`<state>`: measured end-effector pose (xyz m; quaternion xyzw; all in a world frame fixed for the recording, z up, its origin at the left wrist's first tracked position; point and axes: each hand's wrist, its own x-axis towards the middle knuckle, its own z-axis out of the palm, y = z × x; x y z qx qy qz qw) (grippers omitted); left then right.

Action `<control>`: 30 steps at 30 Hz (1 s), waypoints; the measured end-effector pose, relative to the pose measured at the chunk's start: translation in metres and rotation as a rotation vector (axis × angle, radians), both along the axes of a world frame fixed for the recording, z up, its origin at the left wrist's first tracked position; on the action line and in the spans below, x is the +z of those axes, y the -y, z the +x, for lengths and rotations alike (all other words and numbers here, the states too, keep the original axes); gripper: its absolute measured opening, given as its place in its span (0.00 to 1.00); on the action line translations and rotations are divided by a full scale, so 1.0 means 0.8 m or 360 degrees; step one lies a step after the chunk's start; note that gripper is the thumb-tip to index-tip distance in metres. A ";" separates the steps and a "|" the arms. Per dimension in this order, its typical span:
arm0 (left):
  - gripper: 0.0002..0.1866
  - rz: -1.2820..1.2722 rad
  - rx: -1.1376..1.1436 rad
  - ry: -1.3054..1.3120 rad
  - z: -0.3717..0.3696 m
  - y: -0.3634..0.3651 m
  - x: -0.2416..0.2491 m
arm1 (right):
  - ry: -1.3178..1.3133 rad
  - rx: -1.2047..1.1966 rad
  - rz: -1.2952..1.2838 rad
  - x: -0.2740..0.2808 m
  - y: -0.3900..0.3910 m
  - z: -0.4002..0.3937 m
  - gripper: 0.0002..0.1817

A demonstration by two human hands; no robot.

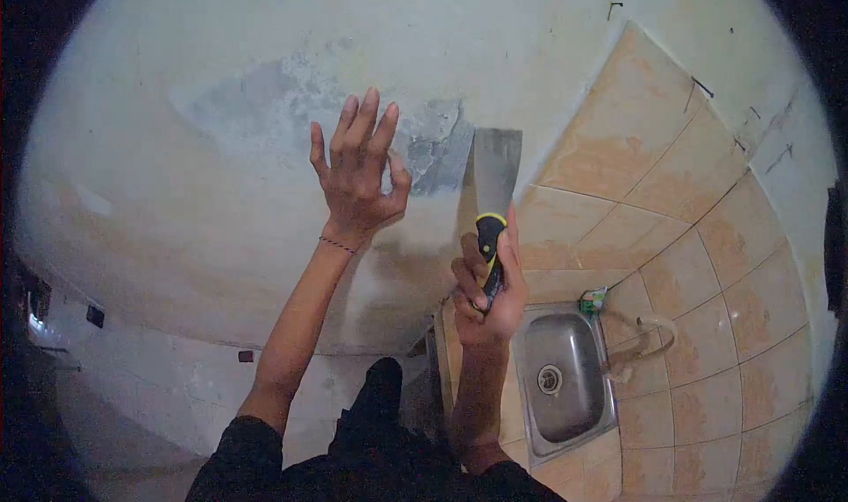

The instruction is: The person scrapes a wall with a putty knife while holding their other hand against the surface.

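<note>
My left hand [360,171] is open, fingers spread and pointing up, over the damaged part of the painted wall [247,25]. Around it lies a grey patch [256,100] where paint has come away, with rough, cracked edges right of my fingers. In my right hand [495,290] is a putty knife [497,171], its fingers wrapped round the black and yellow handle. The wide metal blade points upward, close to the right end of the bare grey patch.
Right of my right arm, a steel sink [565,378] is set in a tiled counter, with a tap [649,334] and a small green packet [593,300] at its edge. Orange-beige tiles [618,148] cover the wall there. Nails [702,87] stick out above them.
</note>
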<state>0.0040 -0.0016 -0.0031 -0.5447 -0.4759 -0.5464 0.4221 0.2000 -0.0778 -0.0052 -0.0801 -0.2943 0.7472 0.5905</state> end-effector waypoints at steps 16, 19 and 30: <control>0.33 -0.0040 0.0012 -0.0003 0.001 0.006 0.002 | -0.0841 0.0668 -0.0326 -0.035 -0.014 -0.005 0.13; 0.33 -0.0043 0.0019 -0.0002 0.001 0.006 0.000 | -0.0908 0.0912 -0.0230 -0.038 -0.031 -0.007 0.13; 0.34 0.0003 -0.0008 -0.0047 0.000 0.003 -0.001 | 0.0095 0.0217 -0.0088 -0.104 0.035 0.053 0.18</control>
